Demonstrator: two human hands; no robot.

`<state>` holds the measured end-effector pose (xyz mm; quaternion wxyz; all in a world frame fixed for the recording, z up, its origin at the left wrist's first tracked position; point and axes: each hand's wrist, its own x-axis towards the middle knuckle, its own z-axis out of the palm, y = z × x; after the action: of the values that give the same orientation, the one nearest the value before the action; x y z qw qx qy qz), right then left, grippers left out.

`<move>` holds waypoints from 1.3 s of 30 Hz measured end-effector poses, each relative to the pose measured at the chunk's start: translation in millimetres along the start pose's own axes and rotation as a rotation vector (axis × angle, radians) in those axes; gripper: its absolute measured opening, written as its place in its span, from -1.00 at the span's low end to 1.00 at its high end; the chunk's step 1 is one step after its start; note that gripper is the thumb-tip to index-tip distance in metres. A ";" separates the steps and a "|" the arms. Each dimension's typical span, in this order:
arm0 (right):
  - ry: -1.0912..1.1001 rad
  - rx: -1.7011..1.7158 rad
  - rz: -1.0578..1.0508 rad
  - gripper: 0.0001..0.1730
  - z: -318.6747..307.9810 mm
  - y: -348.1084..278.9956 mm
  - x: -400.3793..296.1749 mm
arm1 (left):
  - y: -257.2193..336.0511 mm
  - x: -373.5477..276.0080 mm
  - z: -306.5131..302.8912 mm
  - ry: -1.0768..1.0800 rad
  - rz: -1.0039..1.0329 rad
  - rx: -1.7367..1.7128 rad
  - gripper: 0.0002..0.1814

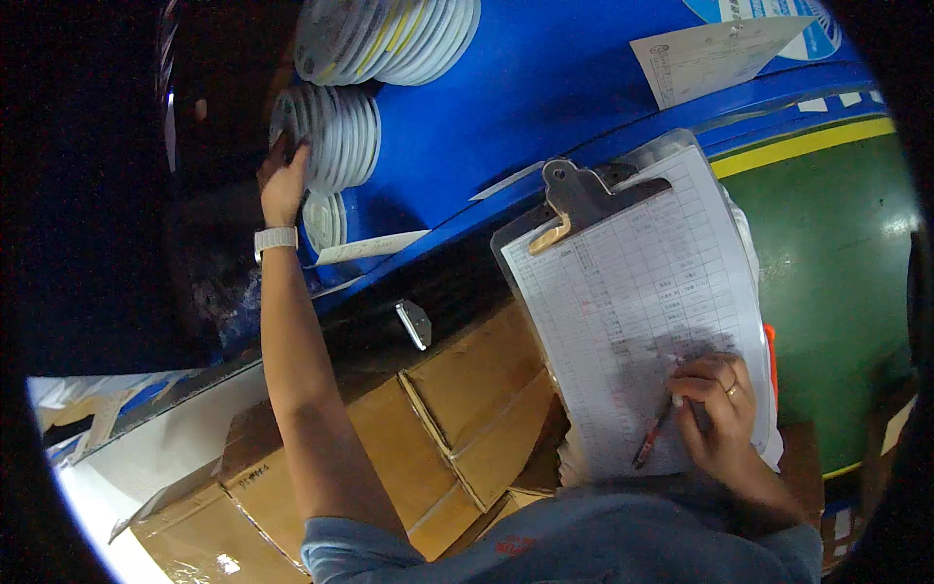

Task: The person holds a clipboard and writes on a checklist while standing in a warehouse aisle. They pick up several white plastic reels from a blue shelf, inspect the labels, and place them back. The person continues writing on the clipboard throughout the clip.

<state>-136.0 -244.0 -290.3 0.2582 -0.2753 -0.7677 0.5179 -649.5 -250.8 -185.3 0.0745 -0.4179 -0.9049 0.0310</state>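
Observation:
My left hand (281, 175), with a pale watch (276, 239) on its wrist, reaches to the left end of a row of thin round reels (343, 139); the fingers are dark and partly hidden, so their hold is unclear. More reels (408, 36) stand behind, and a smaller group (325, 219) is just nearer. A clipboard (562, 186) lies tilted before my body, bearing a printed table sheet (627, 292) under its metal clip. My right hand (711, 409), with a ring on one finger, is over the sheet's lower right, holding a dark and red pen (648, 442).
The reels stand on a blue shelf (467, 124) with paper cards along its edge. A larger paper (722, 58) stands at upper right. Cardboard boxes (387, 438) lie below at left and centre. A green surface with a yellow border (832, 270) is at right.

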 end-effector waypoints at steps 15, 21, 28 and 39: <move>-0.078 0.002 0.002 -0.65 -4.7 0.8 2.7 | -18.1 22.2 22.2 -0.083 -0.027 0.519 -0.43; -0.067 0.005 0.000 -0.66 -4.8 2.3 1.9 | 5.6 5.0 13.9 0.088 0.182 0.502 -0.43; -0.081 0.000 0.004 -0.69 -4.6 2.6 2.5 | 23.8 1.7 4.3 -0.147 -0.021 0.472 -0.39; -0.099 0.012 0.003 -0.66 -5.7 5.2 1.4 | 30.8 1.8 9.4 -0.198 0.026 0.384 -0.16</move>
<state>-132.4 -237.8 -293.1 0.2207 -0.2488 -0.7762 0.5357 -629.0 -229.4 -198.0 0.0630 -0.4026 -0.8798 0.2448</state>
